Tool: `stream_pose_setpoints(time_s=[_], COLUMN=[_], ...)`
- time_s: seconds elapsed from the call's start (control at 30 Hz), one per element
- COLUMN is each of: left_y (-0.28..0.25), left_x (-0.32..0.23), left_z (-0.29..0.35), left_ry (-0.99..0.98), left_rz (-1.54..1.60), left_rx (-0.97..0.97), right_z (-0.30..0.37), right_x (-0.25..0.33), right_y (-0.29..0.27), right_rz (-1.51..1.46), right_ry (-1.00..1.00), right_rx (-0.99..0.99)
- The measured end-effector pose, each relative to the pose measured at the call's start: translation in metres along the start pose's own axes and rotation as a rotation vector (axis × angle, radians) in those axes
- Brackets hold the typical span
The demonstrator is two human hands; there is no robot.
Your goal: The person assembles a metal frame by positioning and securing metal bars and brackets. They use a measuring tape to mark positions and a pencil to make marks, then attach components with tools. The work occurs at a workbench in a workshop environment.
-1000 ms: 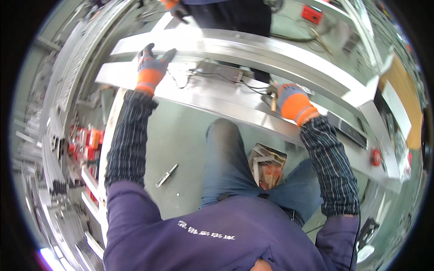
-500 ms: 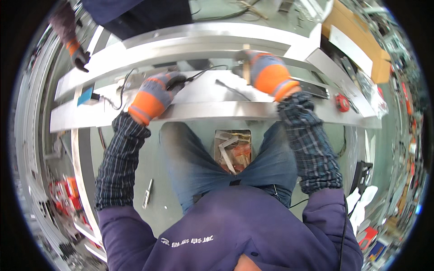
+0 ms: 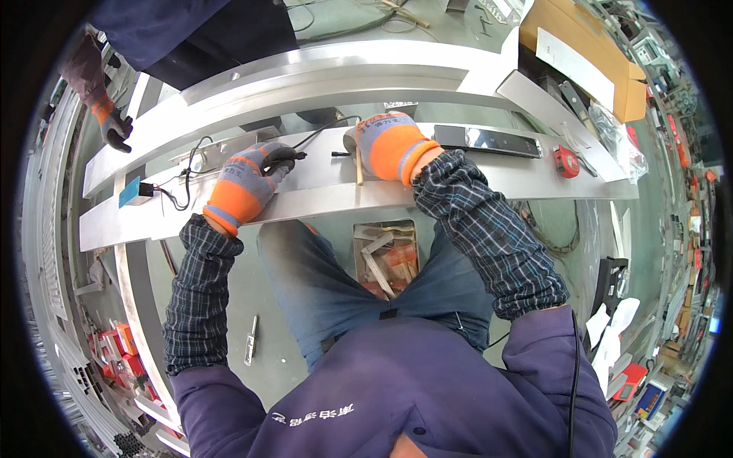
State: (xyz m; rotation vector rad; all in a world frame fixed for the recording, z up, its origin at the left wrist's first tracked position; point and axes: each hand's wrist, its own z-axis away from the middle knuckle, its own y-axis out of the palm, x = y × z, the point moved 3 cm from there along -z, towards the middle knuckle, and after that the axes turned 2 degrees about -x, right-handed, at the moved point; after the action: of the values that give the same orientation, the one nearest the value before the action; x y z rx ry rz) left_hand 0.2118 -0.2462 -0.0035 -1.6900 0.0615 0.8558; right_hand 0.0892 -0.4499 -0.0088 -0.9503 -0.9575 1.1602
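My left hand [image 3: 248, 179], in a grey and orange work glove, is closed on a black cable [image 3: 317, 134]; a small dark connector [image 3: 300, 156] sticks out at its fingertips. My right hand [image 3: 385, 145], gloved alike, grips a thin wooden stick [image 3: 360, 168] held roughly upright in the picture, over the silver metal beam [image 3: 324, 183]. Just left of that stick a second black cable end [image 3: 340, 154] shows; the right glove covers the rest of it. Left of my left hand, thin wires run to a small blue box [image 3: 136, 192] on the beam.
A long black glossy panel [image 3: 489, 141] and a red tape measure [image 3: 566, 162] lie on the beam at right. Behind them stands an open cardboard box [image 3: 584, 46]. Another person's gloved hand [image 3: 114, 126] is at far left. A tool tray [image 3: 366, 263] sits between my knees.
My right hand has moved left and slightly down with the stick, nearer my left hand. My left hand has shifted slightly left and down, still on the cable. The view has shifted a little.
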Motion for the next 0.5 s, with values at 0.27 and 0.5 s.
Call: stream_pose_setpoints(time_s=[0.27, 0.5], left_y=[0.007, 0.007], left_x=[-0.003, -0.003], left_z=[-0.01, -0.01], left_ry=[0.027, -0.045], left_rz=[-0.04, -0.025], left_rx=[0.036, 0.041], right_z=[-0.006, 0.004], right_x=[-0.005, 0.006], right_y=[0.014, 0.003], right_rz=[-0.111, -0.182], right_ry=[-0.023, -0.018], right_rx=[-0.243, -0.162])
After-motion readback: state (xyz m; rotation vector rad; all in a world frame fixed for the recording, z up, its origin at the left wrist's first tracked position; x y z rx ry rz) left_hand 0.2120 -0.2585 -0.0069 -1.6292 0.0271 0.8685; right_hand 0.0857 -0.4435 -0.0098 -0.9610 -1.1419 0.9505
